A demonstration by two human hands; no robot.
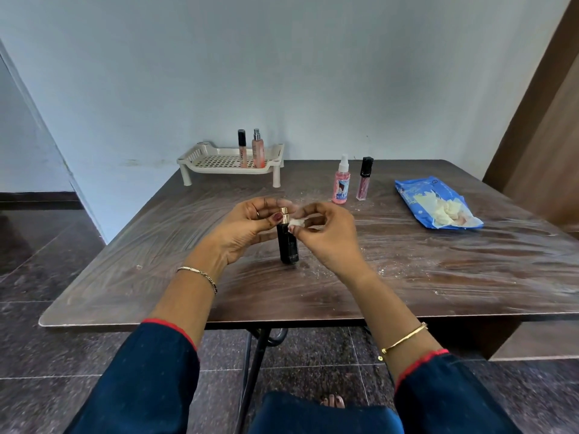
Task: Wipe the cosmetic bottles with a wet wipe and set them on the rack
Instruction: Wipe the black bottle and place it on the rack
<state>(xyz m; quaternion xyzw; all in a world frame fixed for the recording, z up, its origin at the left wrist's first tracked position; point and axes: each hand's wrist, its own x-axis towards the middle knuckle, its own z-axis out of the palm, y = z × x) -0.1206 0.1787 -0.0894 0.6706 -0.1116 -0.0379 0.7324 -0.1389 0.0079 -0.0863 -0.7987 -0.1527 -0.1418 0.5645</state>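
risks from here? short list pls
1. The left hand grips the black bottle only near its gold top, so a push from the right hand with the wet wipe might tip or slip it.
2. The lip gloss tube and peach spray bottle stand tall and close together on the rack; setting another beside them might topple them.

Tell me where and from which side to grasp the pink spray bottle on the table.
Grip the pink spray bottle round its upright body, below the narrow white nozzle. Come from its left or the near side: the lip gloss tube stands close on its right.
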